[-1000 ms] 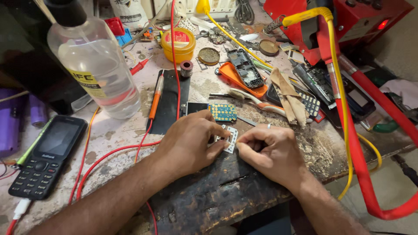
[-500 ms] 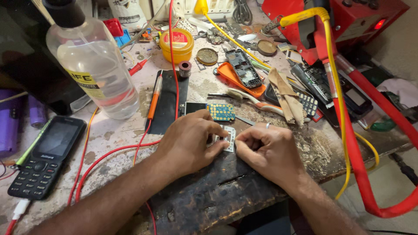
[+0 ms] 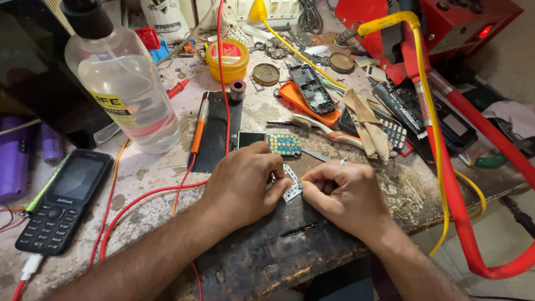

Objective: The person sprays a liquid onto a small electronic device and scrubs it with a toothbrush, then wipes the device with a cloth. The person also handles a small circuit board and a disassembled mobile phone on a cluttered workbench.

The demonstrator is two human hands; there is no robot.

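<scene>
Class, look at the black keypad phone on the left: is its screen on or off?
Off. The phone lies face up, its screen dark and blank.

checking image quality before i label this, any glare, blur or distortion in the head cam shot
Head view: sharp at the left hand, right hand and the small metal keypad sheet between them; soft daylight, faint shadows; mild highlights on the clear plastic bottle; wide-angle stretch at the edges; no obvious motion blur.

Left hand (image 3: 242, 181) curled, palm down, fingertips pinched. Right hand (image 3: 345, 195) in loose fist just beside it. Forearms angle in from the near edge.
</scene>
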